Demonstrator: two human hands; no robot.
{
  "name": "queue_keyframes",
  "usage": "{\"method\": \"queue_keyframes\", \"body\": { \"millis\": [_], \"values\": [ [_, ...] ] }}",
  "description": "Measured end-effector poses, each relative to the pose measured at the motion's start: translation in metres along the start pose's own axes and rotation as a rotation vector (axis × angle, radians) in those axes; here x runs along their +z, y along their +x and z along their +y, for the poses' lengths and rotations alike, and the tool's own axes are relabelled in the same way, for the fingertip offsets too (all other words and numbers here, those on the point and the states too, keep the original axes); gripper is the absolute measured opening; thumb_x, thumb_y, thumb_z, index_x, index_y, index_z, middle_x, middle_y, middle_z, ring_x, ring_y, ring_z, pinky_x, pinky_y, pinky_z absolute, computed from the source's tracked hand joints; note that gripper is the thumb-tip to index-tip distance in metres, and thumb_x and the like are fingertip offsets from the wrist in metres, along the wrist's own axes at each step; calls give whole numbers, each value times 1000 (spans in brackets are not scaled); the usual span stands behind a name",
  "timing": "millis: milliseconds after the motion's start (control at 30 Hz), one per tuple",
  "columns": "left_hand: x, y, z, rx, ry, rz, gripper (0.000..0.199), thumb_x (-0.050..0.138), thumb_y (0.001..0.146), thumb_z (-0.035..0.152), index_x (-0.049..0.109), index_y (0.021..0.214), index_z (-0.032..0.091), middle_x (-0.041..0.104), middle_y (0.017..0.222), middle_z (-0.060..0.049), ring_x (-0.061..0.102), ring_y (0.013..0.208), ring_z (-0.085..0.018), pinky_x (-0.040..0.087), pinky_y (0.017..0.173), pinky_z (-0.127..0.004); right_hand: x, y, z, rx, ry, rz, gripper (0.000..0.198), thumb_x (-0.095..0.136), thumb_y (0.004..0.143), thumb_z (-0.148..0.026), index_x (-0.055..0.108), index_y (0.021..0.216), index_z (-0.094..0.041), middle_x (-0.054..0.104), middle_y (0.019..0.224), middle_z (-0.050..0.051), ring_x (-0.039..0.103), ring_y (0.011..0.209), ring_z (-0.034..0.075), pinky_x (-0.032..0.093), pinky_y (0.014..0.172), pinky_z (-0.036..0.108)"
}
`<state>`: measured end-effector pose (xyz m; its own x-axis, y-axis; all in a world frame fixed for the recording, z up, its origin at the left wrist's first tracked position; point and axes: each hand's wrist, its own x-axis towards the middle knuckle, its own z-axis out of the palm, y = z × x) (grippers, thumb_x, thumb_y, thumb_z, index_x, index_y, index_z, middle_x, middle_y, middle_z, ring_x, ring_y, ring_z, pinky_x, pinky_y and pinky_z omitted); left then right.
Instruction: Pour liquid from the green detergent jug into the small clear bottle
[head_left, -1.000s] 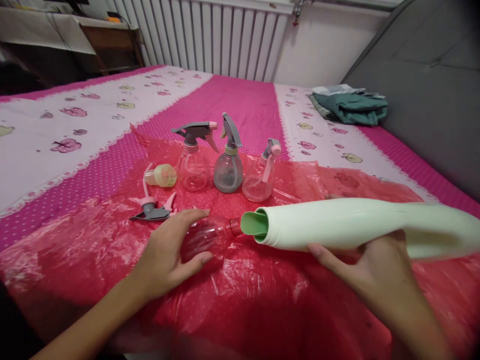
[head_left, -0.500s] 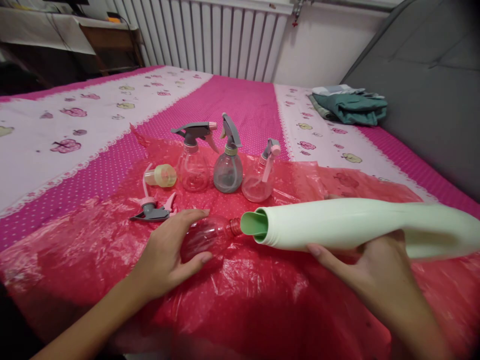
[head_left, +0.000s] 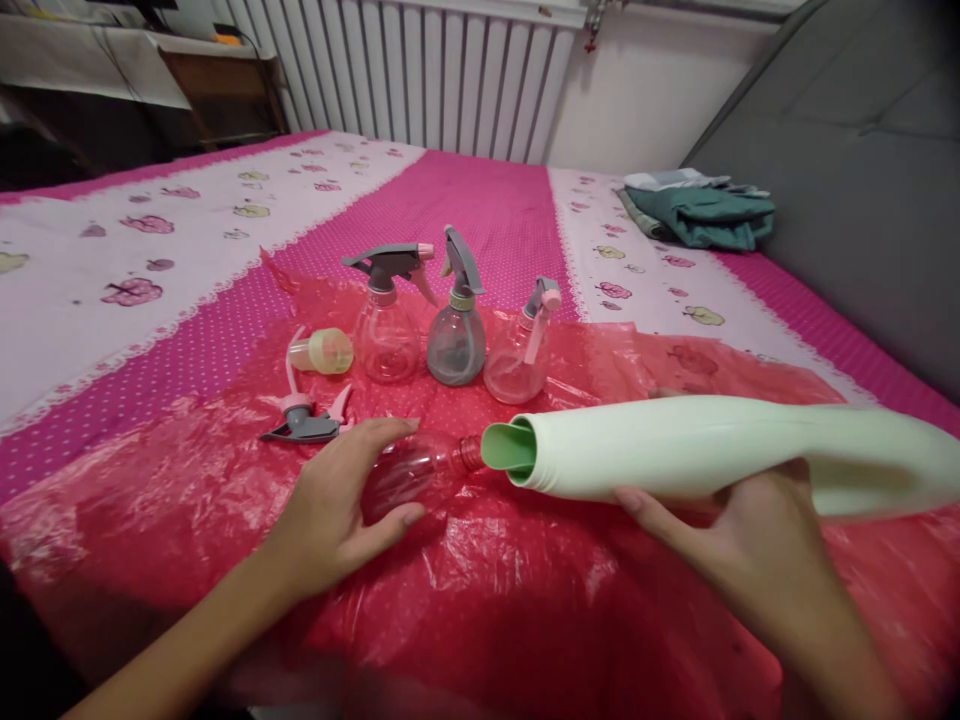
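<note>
My left hand [head_left: 341, 500] is wrapped round a clear spray bottle without its head [head_left: 420, 465], tilted over with its neck pointing right. My right hand [head_left: 750, 530] grips a large pale green plastic jug [head_left: 675, 440] from below, held on its side. Its green pouring lip [head_left: 506, 446] meets the bottle's neck. Whether liquid is flowing I cannot tell. Left of the bottle lies a loose grey and pink spray head [head_left: 307, 425] with its tube. A small clear container with a yellowish collar [head_left: 326, 352] lies on its side behind it.
Three spray bottles stand behind my hands: one pink [head_left: 386, 340], one grey [head_left: 456, 345] and another pink [head_left: 516, 370]. Red plastic sheeting [head_left: 480, 620] covers the pink patterned bed [head_left: 487, 210]. Folded clothes [head_left: 705, 215] lie at the back right by a grey headboard [head_left: 847, 150].
</note>
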<state>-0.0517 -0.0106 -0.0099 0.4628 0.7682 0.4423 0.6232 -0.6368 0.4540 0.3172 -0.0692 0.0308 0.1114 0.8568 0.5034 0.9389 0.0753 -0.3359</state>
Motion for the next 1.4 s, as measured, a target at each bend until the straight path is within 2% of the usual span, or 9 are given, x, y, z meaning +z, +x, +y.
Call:
{"method": "queue_keyframes", "body": {
  "millis": [300, 533, 1400],
  "values": [
    [-1, 1, 0, -8, -6, -2, 53, 62, 99, 48, 51, 147, 31, 72, 141, -12, 71, 126, -36, 58, 106, -54, -1, 0, -1, -3, -5, -5, 80, 54, 87, -89, 74, 112, -15, 74, 108, 14, 66, 113, 41, 44, 113, 64],
    [-1, 0, -1, -13, -2, 3, 53, 62, 98, 46, 52, 147, 29, 72, 141, -12, 72, 126, -36, 58, 106, -52, 0, 0, -1, 2, -1, 3, 79, 54, 87, -88, 74, 112, -16, 73, 111, 15, 65, 116, 39, 42, 116, 61],
    [0, -1, -1, -2, 0, -7, 53, 61, 101, 50, 49, 148, 30, 70, 142, -12, 70, 127, -35, 57, 106, -53, 0, 0, -1, 6, 9, 1, 80, 54, 86, -90, 74, 112, -16, 74, 111, 15, 66, 117, 40, 43, 115, 62]
  ]
}}
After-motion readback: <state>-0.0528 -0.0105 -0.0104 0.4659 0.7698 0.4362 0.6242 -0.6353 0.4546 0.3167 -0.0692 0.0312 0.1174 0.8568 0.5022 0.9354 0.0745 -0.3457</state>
